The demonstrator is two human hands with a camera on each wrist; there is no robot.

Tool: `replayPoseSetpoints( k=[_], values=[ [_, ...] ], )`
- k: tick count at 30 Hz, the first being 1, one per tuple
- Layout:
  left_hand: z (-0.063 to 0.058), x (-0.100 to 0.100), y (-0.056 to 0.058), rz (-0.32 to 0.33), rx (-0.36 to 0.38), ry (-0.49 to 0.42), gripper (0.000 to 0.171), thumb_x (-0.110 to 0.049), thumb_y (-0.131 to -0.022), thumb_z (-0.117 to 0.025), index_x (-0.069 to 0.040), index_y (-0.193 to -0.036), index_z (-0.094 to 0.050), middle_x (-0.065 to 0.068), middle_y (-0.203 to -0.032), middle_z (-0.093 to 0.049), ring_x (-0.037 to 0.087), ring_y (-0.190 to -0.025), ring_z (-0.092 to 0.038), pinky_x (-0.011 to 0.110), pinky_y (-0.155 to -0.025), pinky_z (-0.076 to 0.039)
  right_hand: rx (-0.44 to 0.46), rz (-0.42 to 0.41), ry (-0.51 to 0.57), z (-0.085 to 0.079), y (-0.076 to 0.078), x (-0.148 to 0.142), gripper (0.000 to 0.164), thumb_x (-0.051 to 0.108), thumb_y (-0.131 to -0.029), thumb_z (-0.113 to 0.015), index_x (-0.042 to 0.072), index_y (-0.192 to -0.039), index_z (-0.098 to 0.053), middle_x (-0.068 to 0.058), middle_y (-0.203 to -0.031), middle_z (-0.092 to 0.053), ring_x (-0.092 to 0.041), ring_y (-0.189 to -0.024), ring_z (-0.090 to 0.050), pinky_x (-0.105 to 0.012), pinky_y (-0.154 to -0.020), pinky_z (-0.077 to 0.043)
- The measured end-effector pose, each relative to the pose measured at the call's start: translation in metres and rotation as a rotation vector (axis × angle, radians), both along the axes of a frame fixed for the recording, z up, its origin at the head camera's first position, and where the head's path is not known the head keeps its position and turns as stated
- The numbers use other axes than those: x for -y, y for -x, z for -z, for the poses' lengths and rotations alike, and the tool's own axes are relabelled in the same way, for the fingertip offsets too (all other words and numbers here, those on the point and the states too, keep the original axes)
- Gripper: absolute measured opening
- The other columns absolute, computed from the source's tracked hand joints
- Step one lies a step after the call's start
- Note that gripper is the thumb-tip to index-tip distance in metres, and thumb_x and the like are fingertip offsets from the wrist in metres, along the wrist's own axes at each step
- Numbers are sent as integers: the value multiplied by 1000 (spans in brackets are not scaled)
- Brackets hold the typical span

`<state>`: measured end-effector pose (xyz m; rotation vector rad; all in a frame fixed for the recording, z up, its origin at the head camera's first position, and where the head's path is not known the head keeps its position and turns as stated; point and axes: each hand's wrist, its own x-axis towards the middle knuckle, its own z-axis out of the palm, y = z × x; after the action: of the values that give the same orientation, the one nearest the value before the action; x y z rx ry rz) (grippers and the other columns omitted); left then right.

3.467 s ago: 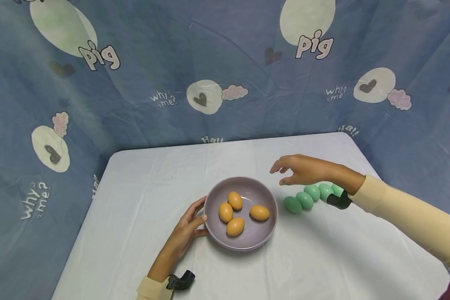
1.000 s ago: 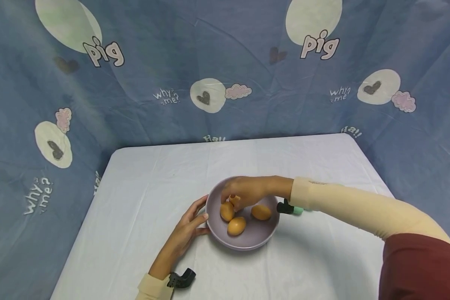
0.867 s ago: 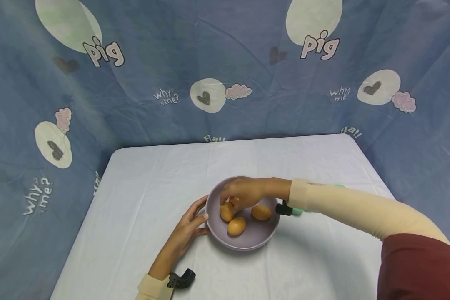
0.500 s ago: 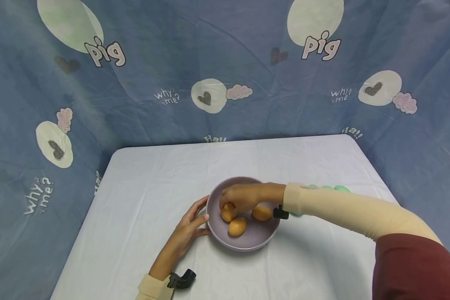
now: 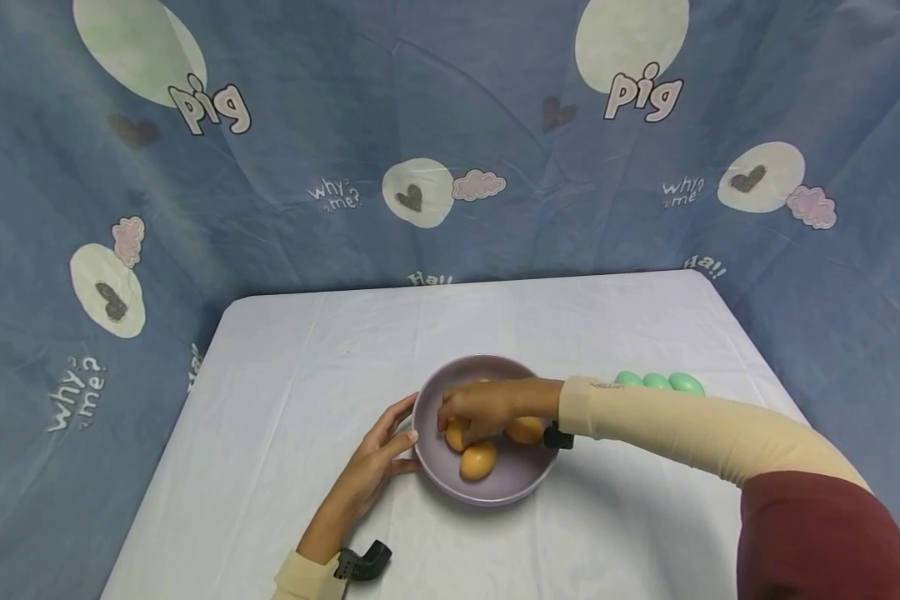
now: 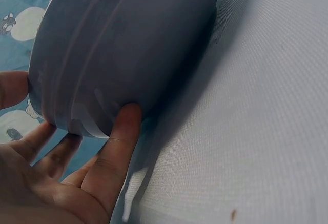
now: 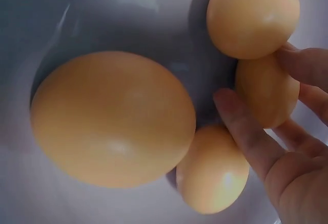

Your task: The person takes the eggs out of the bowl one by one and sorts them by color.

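A mauve bowl (image 5: 495,487) stands mid-table with several orange-brown eggs in it. At its left side, my left hand (image 5: 375,454) holds the wall, thumb at the rim and spread fingers against the outside, as the left wrist view shows. Inside the bowl, my right hand (image 5: 480,410) pinches one egg (image 7: 269,90) between thumb and fingers. A second egg (image 7: 253,16) touches it. Close to the thumb lies another egg (image 7: 212,172), and a large-looking egg (image 7: 113,119) is nearest the right wrist camera. In the head view the hand partly covers the eggs.
Several green eggs (image 5: 656,381) lie in a row right of the bowl, partly hidden behind my right sleeve (image 5: 660,421). A white cloth (image 5: 307,358) covers the table. A blue printed curtain (image 5: 450,100) hangs behind it and along both sides.
My right hand has come from above the green eggs into the bowl and now grips an egg. Within the last second it has shifted slightly toward the near side. My left hand stays put.
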<state>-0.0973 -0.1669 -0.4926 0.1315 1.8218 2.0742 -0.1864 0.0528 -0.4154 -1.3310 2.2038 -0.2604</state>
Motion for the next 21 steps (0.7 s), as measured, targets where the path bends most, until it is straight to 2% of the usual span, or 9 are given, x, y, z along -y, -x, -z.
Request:
replayPoseSetpoints(
  k=[4,11,21],
  values=[
    [0,0,0,5,-5,5,58,-19,-101,-57,-23,-154,-35,3,-162,-27,30,-130,-50,44,-86,-58,-2,-10,1,1,-1,1,33,17,-91,-71,16,-124,-69,0,-120,-62,-7,-104,-54,-22,-96,-45],
    [2,1,1,15,-16,-4,59,-17,-101,-56,-18,-155,-33,8,-164,-24,27,-126,-53,43,-85,-58,-25,-12,-22,1,-2,1,33,20,-89,-74,20,-122,-71,5,-113,-62,-5,-97,-52,-21,-89,-45],
    [1,2,1,23,-19,-11,58,-17,-102,-54,-19,-155,-32,8,-164,-23,32,-130,-50,44,-86,-58,-35,-47,7,2,0,1,34,19,-87,-76,16,-120,-71,2,-111,-62,-5,-94,-52,-19,-90,-44]
  ],
)
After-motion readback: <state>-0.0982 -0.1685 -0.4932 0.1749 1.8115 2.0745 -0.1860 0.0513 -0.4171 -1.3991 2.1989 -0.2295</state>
